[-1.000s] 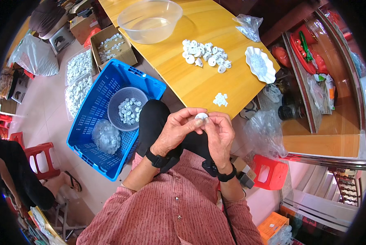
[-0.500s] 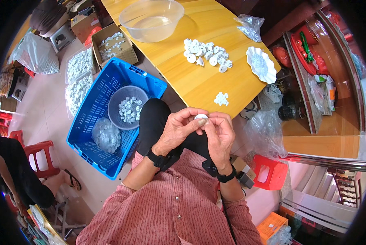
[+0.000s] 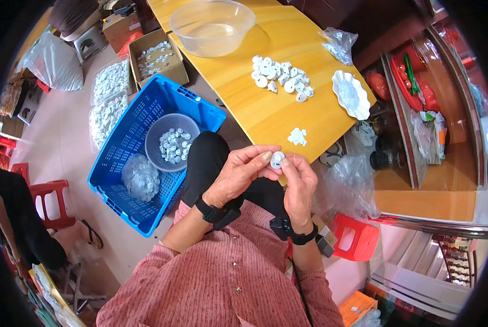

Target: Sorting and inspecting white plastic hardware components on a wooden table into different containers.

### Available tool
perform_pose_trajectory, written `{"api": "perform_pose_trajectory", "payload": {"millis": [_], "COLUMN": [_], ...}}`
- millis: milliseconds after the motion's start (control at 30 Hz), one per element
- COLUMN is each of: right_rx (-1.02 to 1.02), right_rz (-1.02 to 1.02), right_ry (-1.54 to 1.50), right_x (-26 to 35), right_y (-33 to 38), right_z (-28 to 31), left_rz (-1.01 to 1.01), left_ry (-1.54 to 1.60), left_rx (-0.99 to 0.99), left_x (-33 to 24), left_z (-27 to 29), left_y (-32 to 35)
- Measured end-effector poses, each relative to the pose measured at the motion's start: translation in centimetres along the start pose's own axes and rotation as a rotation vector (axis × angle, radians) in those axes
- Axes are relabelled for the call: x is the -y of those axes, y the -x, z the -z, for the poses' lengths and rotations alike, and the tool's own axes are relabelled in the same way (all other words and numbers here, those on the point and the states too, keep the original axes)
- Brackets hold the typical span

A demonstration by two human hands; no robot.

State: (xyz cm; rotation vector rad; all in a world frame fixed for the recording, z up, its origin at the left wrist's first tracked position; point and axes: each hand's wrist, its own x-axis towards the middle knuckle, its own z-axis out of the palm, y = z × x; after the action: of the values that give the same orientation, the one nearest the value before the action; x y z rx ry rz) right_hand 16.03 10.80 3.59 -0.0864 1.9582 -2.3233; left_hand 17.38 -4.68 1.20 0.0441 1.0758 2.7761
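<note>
A: Looking down from the head camera, what's crowding the hands?

B: Plenty! Across the wooden table (image 3: 255, 115), a clear plastic basin (image 3: 211, 48) sits at the far end, then a heap of round white pieces (image 3: 283, 76), with a scalloped white dish (image 3: 359, 114) to its right and a clear plastic bag (image 3: 340, 44) beyond the dish.

A: And over on the left?

B: A blue perforated crate (image 3: 103, 173), right beside the black-trousered knee (image 3: 207, 163), carrying a round grey bowl (image 3: 153, 143) and a filled bag (image 3: 141, 180).

A: Now, the hands!

B: Together! Left hand (image 3: 243, 171) and right hand (image 3: 300, 188) both pinch one white disc (image 3: 277, 159), thumbs and fingertips closed on either edge, dark mark facing up.

A: Where exactly?

B: Between the fingertips, by the table's near corner, with small white chips (image 3: 297, 137) lying just beyond.
</note>
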Motion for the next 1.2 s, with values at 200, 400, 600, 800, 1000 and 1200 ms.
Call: {"api": "perform_pose_trajectory", "payload": {"millis": [200,400,600,800,1000,1200], "right_rx": [0.001,0.052,0.059,0.042,0.064,-0.013], "right_rz": [-0.027,-0.004,0.027,-0.013,0.12,0.166], "right_ry": [0.125,0.187,0.266,0.287,0.421,0.493], "right_x": [-0.2,-0.3,-0.5,-0.8,-0.6,0.4], "right_y": [0.2,-0.1,-0.7,-0.8,-1.4,-1.4], "right_z": [-0.5,0.7,1.6,1.8,3.2,4.8], "left_rz": [-0.023,-0.194,-0.307,-0.312,-0.374,-0.589], "left_ry": [-0.014,-0.101,-0.136,-0.333,-0.886,-1.366], "left_rx": [-0.082,-0.359,-0.836,-0.967,-0.561,-0.346], "left_x": [-1.0,-4.4,-7.1,-7.5,-6.2,-6.4], "left_z": [0.8,5.5,15.9,17.9,10.6,5.7], "left_y": [0.1,0.2,2.4,1.6,-6.9,-13.5]}}
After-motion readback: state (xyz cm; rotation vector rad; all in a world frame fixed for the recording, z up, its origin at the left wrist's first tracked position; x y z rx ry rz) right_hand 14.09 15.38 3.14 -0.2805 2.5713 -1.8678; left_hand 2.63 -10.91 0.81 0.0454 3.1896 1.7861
